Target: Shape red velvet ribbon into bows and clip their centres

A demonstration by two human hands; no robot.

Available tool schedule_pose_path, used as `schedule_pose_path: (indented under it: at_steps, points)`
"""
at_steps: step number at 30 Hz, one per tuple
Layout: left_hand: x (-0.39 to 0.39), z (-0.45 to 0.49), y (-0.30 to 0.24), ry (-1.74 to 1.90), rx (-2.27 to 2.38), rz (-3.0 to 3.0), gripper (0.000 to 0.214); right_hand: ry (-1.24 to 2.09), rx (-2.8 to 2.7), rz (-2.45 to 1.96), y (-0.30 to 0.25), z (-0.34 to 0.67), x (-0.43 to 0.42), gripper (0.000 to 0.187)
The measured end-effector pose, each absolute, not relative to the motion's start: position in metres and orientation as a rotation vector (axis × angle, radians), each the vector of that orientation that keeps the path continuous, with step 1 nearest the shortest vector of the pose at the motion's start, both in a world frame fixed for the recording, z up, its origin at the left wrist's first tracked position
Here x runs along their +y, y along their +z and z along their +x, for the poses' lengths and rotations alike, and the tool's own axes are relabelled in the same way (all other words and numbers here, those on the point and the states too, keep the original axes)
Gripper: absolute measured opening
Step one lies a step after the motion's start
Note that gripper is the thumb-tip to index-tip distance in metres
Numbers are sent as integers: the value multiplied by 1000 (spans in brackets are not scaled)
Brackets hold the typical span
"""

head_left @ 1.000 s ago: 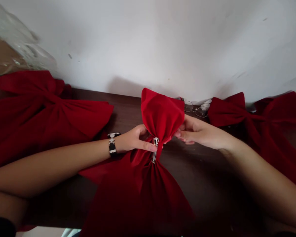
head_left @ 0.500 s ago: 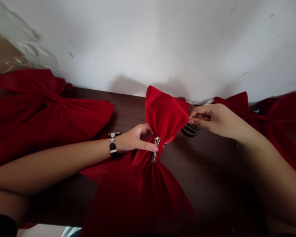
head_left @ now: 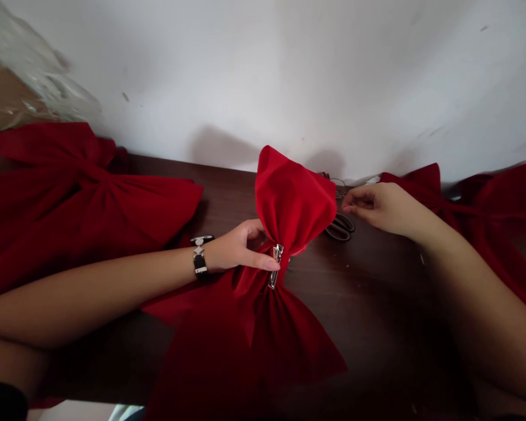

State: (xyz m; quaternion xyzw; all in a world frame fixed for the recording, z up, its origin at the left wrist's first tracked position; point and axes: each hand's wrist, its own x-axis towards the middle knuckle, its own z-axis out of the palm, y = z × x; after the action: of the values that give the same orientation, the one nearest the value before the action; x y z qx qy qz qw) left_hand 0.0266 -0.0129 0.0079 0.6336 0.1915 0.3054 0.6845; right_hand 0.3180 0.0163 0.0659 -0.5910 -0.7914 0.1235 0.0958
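My left hand (head_left: 253,250) grips a large red fabric bow (head_left: 294,196) at its gathered middle. A silver metal hair clip (head_left: 273,280) lies along that middle, with my thumb pressed over it. One loop of the bow points up, while the other loop and the tails spread downward. My right hand (head_left: 372,203) is just right of the upper loop, a small gap from the fabric. Its thumb and forefinger are pinched together; whether something thin is between them I cannot make out. Scissors (head_left: 342,227) lie behind the bow, their dark handles showing beneath my right hand.
More red bows lie on the dark table (head_left: 232,193): a bow (head_left: 87,175) on the left and another red bow (head_left: 473,204) on the right. A white wall (head_left: 245,76) rises behind the table. Clear plastic wrapping (head_left: 39,76) is at the upper left.
My right hand has moved slightly right, away from the edge of the upper loop it was touching. That loop has shifted a little up and left; my left hand keeps its hold.
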Motion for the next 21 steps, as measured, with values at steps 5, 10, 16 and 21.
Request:
schedule_pose_path:
  at_steps: [5,10,16,21]
  points:
    - [-13,26,10,676,397,1411,22,146,-2245,-2013,75,328,21,11]
    - [-14,27,10,684,423,1382,22,38,-2112,-2128,84,332,19,12]
    - [-15,27,8,669,434,1343,23,100,-2151,-2051,79,331,20,11]
    - [-16,29,9,558,348,1226,27,196,-2062,-2057,79,332,23,14]
